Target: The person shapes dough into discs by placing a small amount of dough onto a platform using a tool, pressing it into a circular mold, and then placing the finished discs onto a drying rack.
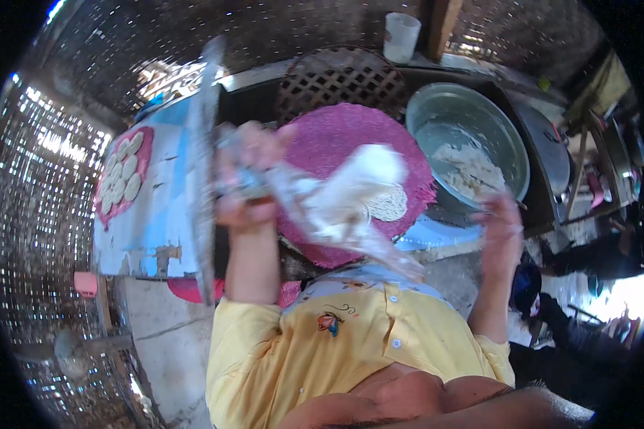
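My left hand (247, 171) is closed around a long, pale tool (293, 204), smeared by motion, whose exact kind I cannot make out. A lump of white dough (368, 175) shows against this tool, above a round magenta woven mat (329, 136). On that mat lies a flat disc of thin white noodle strands (390, 204), partly covered by the tool. My right hand (501, 222) is at the near right rim of a grey-green basin (426, 107); its fingers are blurred. Inside the basin sits more white dough (469, 168).
On the blue and white tabletop (164, 236) at left, several noodle discs (122, 175) lie on a pink mat. A long pale upright strip (206, 179) stands left of my left hand. Behind are a lattice basket (336, 79) and a white plastic cup (401, 39). A dark lid (544, 146) is at right.
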